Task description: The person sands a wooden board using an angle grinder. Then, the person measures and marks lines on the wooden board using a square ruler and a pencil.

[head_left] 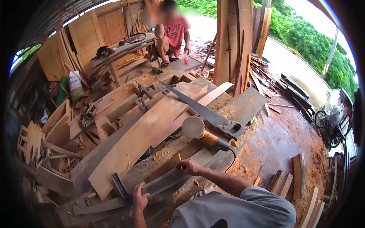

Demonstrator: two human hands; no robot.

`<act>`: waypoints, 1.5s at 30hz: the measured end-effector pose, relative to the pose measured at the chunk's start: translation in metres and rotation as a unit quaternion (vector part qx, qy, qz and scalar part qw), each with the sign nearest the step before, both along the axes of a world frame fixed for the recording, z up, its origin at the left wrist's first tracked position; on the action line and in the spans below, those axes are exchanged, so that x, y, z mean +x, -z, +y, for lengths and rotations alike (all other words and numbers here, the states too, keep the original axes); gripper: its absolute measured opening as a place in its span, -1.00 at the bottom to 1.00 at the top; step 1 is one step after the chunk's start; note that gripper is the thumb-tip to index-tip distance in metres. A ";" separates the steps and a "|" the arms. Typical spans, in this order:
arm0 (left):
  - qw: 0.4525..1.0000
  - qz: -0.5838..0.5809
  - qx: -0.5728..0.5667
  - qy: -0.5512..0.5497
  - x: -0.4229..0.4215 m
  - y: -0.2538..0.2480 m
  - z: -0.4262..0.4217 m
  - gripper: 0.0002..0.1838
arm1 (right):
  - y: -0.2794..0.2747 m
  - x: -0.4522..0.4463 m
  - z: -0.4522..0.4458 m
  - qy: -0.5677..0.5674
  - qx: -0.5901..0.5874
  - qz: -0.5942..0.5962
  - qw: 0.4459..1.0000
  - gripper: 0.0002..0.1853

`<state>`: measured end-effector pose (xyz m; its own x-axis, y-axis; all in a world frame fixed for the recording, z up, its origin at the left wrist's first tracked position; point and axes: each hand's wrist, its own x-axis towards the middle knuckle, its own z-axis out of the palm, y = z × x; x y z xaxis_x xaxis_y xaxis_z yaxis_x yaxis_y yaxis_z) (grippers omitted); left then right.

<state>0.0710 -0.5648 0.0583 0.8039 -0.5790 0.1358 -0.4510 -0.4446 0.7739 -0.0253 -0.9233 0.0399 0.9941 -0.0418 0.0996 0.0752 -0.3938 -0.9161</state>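
Observation:
My right hand [189,167] pinches a yellow pencil [179,156], its tip pointing up, above the cluttered workbench. My left hand [140,197] is low at the centre-left with fingers apart, just right of a dark metal-edged square [119,185]. A long curved grey-brown board [163,184] runs beneath and between both hands; whether the left fingers touch it I cannot tell. Beyond them lies a wide, pale curved plank [140,136]. An orange-and-black angle grinder [210,139] with a round disc rests right of the plank.
A handsaw [205,110] lies diagonally across the boards. Clamps [143,91] and sawdust cover the far bench. A person in a red shirt [175,36] sits beyond, holding a red-and-clear object. Wood offcuts [281,182] lie on the floor to the right, with a motorcycle [332,121] farther off.

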 end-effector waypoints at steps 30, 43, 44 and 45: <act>1.000 -0.010 0.016 0.012 0.005 0.001 0.005 -0.31 | -0.005 -0.003 0.000 0.011 -0.022 0.030 0.999 -0.67; 1.000 -0.009 0.026 0.005 0.005 0.003 0.006 -0.33 | -0.004 -0.002 -0.002 0.010 -0.038 0.024 0.999 -0.73; 0.999 -0.032 0.018 0.019 0.006 0.008 0.005 -0.36 | -0.005 -0.003 0.000 0.016 -0.034 0.048 0.998 -0.74; 0.998 -0.054 0.011 0.017 0.006 0.014 0.008 -0.38 | -0.006 -0.005 0.002 0.032 -0.045 0.068 0.996 -0.75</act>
